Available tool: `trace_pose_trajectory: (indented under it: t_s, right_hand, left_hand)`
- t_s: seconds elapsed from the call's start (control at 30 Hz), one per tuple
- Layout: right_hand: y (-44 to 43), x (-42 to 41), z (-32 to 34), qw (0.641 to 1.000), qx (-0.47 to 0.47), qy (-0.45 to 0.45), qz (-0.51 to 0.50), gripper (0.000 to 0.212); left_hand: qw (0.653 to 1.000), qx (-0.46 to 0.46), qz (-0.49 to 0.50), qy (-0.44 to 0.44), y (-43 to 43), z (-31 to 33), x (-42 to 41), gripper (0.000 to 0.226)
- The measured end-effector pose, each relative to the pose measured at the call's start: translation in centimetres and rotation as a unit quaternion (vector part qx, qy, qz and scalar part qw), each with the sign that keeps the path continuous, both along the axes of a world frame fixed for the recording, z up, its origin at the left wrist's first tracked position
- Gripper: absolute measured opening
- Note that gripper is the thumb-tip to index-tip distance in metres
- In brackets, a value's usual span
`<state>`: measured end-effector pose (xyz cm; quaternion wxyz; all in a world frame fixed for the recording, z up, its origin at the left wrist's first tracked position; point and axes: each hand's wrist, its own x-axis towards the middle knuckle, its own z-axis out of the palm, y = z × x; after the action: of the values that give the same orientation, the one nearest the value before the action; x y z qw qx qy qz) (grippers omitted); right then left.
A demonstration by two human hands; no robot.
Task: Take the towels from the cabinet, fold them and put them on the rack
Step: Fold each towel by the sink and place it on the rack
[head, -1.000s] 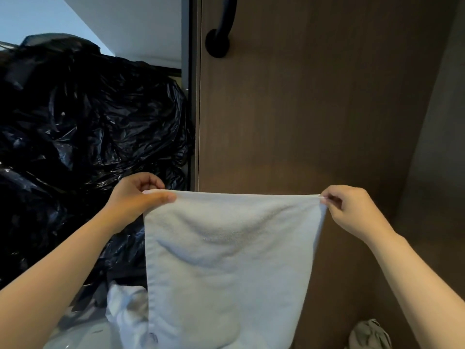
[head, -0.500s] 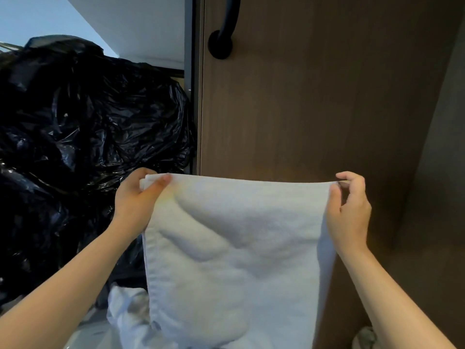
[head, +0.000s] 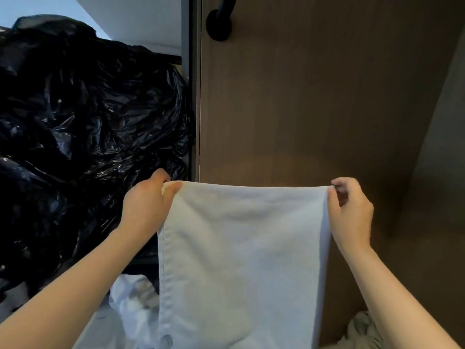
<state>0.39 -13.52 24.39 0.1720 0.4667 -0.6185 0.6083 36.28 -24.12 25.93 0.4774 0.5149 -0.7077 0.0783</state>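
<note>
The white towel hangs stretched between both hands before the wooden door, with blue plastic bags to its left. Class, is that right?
No: the head view shows the plastic bags are black, not blue. The rest holds: the white towel hangs stretched between the left hand and right hand before the wooden door.

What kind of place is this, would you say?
Probably a storage or laundry corner by a closet. A tall brown wood-grain cabinet door with a black handle stands ahead, crinkled black plastic bags are piled beside it, and the left hand and right hand hold up a white terry towel.
</note>
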Motion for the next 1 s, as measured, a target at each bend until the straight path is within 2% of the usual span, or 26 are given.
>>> trace_pose_trajectory:
  t_s: [0.07, 0.13, 0.2, 0.33, 0.4, 0.53, 0.67, 0.9, 1.0]
  right_hand:
    - [0.5, 0.8, -0.1, 1.0, -0.028, -0.006, 0.009, 0.013]
    - [1.2, 1.8, 0.1, 0.998, -0.052, -0.003, 0.029, 0.012]
    - [2.0, 3.2, 0.3, 0.996, -0.071, -0.003, 0.06, 0.014]
    - [2.9, 7.0, 0.5, 0.986, -0.074, -0.029, 0.145, 0.022]
    - [3.1, 9.0, 0.9, 0.978, -0.06, -0.055, 0.19, 0.027]
    - [3.3, 11.6, 2.3, 0.939, -0.053, -0.143, 0.308, 0.025]
    - [3.4, 13.4, 2.8, 0.898, 0.014, -0.157, 0.411, 0.014]
    - [3.1, 14.4, 2.0, 0.859, 0.092, -0.152, 0.481, 0.021]
    - [2.8, 14.4, 1.8, 0.873, 0.096, -0.129, 0.461, 0.021]
  left_hand:
    - [0.997, 0.03, -0.044, 0.063, 0.5, -0.1, -0.2, 0.018]
    - [0.979, 0.087, -0.087, 0.165, 1.2, 0.1, -0.7, 0.02]
    - [0.96, 0.117, -0.119, 0.226, 2.2, 0.2, -1.4, 0.024]
    - [0.89, 0.198, -0.246, 0.33, 4.2, 0.7, -3.2, 0.033]
    - [0.867, 0.215, -0.285, 0.348, 4.9, 1.1, -4.0, 0.036]
    - [0.853, 0.218, -0.332, 0.339, 6.0, 1.9, -4.9, 0.031]
    - [0.78, 0.323, -0.394, 0.363, 6.7, 2.1, -5.4, 0.017]
    - [0.737, 0.366, -0.423, 0.38, 7.9, 1.2, -5.0, 0.02]
    - [0.729, 0.368, -0.424, 0.391, 8.2, 0.5, -4.8, 0.015]
